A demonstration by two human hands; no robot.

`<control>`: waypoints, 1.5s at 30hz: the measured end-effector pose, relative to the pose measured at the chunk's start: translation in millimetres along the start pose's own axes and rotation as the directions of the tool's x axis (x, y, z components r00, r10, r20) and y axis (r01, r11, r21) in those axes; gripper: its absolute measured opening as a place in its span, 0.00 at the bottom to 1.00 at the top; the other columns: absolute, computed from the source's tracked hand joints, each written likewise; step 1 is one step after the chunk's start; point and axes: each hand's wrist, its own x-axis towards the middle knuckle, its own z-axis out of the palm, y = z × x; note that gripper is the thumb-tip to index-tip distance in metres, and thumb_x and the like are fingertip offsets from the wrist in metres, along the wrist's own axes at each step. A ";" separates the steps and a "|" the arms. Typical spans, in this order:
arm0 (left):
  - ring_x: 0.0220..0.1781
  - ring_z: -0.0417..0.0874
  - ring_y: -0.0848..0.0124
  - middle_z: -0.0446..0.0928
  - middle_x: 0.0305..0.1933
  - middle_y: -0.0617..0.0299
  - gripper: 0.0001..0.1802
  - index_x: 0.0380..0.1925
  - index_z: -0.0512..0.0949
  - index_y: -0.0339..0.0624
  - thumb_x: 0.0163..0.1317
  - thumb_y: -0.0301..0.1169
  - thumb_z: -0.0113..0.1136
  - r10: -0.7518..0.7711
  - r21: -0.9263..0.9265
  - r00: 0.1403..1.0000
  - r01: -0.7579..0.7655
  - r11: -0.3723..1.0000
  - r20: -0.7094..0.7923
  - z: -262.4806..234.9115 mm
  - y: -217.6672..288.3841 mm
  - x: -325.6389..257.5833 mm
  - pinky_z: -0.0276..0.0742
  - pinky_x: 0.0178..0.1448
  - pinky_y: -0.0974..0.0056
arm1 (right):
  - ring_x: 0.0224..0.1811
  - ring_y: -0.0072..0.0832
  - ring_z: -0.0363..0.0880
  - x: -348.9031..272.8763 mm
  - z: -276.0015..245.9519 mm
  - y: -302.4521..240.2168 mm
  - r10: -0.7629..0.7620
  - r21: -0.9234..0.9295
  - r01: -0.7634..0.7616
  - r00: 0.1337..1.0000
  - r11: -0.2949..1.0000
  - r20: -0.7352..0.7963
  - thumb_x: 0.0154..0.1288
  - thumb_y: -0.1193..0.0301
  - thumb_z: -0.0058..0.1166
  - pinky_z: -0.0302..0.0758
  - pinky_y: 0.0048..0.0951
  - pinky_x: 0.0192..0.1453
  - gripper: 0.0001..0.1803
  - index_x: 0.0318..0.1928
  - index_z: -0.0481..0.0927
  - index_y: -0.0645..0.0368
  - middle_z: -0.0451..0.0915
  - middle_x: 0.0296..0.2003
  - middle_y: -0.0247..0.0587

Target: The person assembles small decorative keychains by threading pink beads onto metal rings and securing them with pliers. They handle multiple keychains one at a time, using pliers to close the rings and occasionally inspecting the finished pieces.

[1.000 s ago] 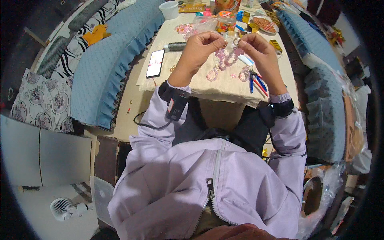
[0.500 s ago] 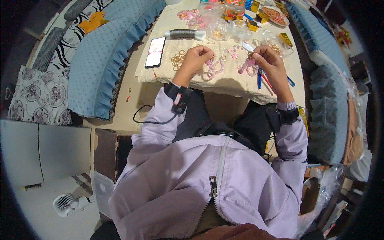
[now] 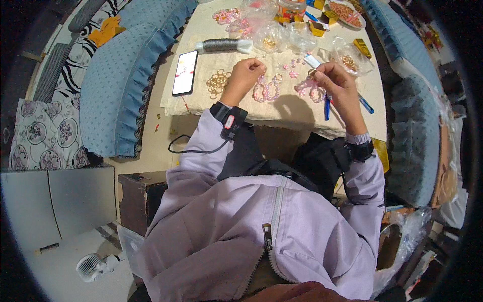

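Observation:
My left hand (image 3: 245, 79) is closed in a pinch at the upper end of a pink and lilac beaded strand (image 3: 266, 96). The strand curves over the cloth below it, and a gold ring (image 3: 278, 77) shows at its other end. Between the thumb and finger of my right hand (image 3: 336, 85) is a gold ring (image 3: 312, 73), with a second pink beaded strand (image 3: 308, 90) hanging under it. Loose pink beads (image 3: 292, 68) lie between the hands. Left of my left hand is a pile of gold rings (image 3: 218, 84).
A lit phone (image 3: 185, 73) and a spool of dark cord (image 3: 221, 45) lie at the left. Blue-handled tools (image 3: 366, 104) rest by my right hand. Bags of gold pieces (image 3: 347, 59), a jar (image 3: 291, 10) and a plate of beads (image 3: 344, 14) stand farther back. Blue-covered seats (image 3: 133, 75) flank the table.
The whole view has shifted slightly, with the table things lower and a little left. Both hands keep their pinches; the left strand now spreads more widely on the cloth.

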 end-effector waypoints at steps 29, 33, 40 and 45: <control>0.30 0.84 0.62 0.83 0.28 0.52 0.09 0.32 0.83 0.38 0.56 0.32 0.67 0.163 0.266 0.987 -0.160 0.951 0.012 24.7 57.7 -10.4 0.77 0.37 0.61 | 0.36 0.15 0.77 -14.5 -20.3 -34.5 -0.137 -0.138 0.126 0.988 0.982 -0.068 0.70 0.71 0.57 0.72 0.18 0.42 0.08 0.42 0.78 0.63 0.82 0.33 0.32; 0.31 0.82 0.71 0.83 0.28 0.57 0.10 0.32 0.82 0.34 0.57 0.32 0.68 0.197 0.116 0.980 -0.200 0.973 0.039 13.4 85.8 -17.6 0.76 0.38 0.66 | 0.36 0.15 0.77 -16.5 -15.8 -43.0 -0.145 -0.118 0.137 0.987 0.984 -0.064 0.70 0.70 0.57 0.72 0.18 0.41 0.08 0.41 0.78 0.63 0.81 0.32 0.32; 0.33 0.78 0.78 0.82 0.31 0.64 0.10 0.34 0.82 0.34 0.61 0.32 0.67 0.239 -0.002 0.971 -0.239 0.971 0.030 4.2 126.5 -25.4 0.74 0.40 0.72 | 0.37 0.15 0.77 -22.6 -11.3 -60.7 -0.212 -0.216 0.194 0.975 0.957 -0.065 0.70 0.70 0.57 0.73 0.19 0.43 0.08 0.41 0.79 0.63 0.81 0.33 0.32; 0.32 0.79 0.78 0.82 0.29 0.63 0.09 0.33 0.81 0.34 0.61 0.30 0.65 0.243 -0.084 0.969 -0.239 0.967 0.047 6.6 127.9 -25.6 0.75 0.38 0.71 | 0.37 0.15 0.77 -28.4 -11.4 -66.9 -0.210 -0.156 0.199 0.976 0.968 -0.057 0.69 0.69 0.57 0.73 0.19 0.43 0.09 0.41 0.79 0.63 0.81 0.33 0.31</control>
